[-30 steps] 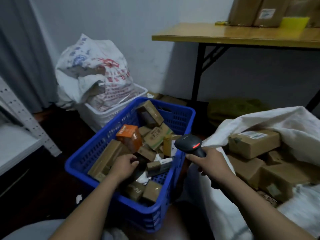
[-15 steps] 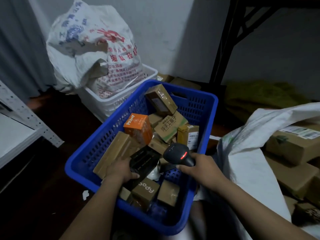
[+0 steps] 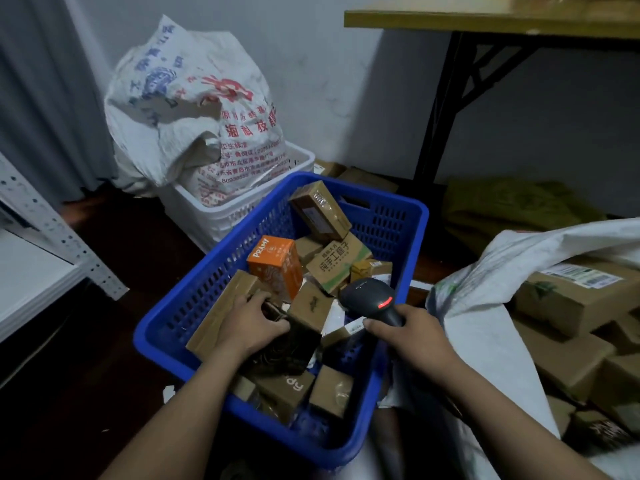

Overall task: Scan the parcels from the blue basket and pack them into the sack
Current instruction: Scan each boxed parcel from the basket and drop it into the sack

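Note:
A blue basket [image 3: 194, 289] on the floor holds several cardboard parcels and an orange box [image 3: 275, 266]. Inside it, my left hand [image 3: 251, 323] grips a dark flat parcel [image 3: 291, 348], tilted up among the others. My right hand [image 3: 415, 336] holds a black handheld scanner [image 3: 370, 296] with a red light, its head over the basket's right side and aimed toward the parcels. The open white sack [image 3: 485, 344] lies at right, with several brown boxes [image 3: 568, 299] inside.
A white crate [image 3: 242, 216] with a stuffed printed bag [image 3: 194, 109] stands behind the basket. A wooden table [image 3: 491, 20] on black legs is at back right. A white metal shelf [image 3: 41, 258] is at left. Green fabric [image 3: 512, 209] lies under the table.
My left hand has turned the dark parcel and lifted it further out of the pile. The scanner has stayed over the basket's right side. The camera has tilted up a little.

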